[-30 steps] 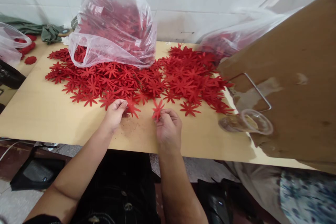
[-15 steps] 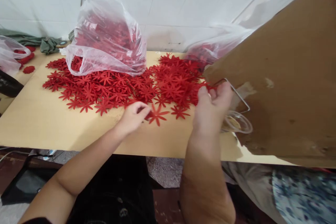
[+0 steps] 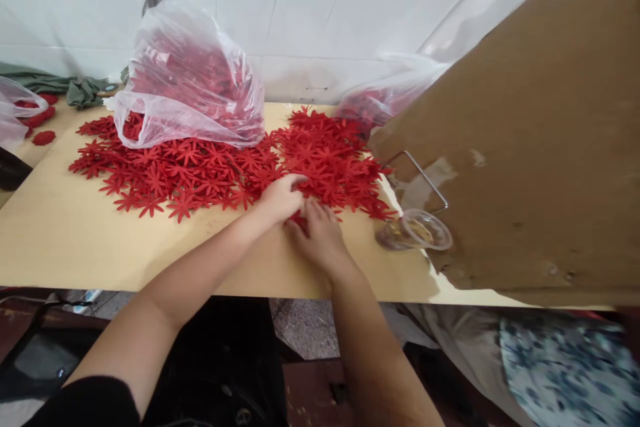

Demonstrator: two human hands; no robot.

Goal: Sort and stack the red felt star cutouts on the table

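In the head view my left hand [image 3: 284, 199] and my right hand [image 3: 323, 235] meet at the front edge of a pile of red flower-shaped cutouts [image 3: 195, 170]. A bit of a red flower cutout [image 3: 299, 219] shows between my right thumb and fingers, close under the left fingertips. My left fingers are curled and closed at the same piece, most of which the hands hide. The right fingers are bent over it in a pinch.
A clear plastic bag [image 3: 200, 80] full of red pieces lies on the pile, another bag [image 3: 370, 103] behind it. On the right stand a brown board [image 3: 525, 147], a bent metal wire [image 3: 425, 179] and a clear plastic cup [image 3: 415, 232]. The table's front edge [image 3: 240, 290] is near me.
My right hand has come left and down, away from the wire and cup, to meet the left hand. My left hand has shifted right and slightly up. The view has swung slightly right.
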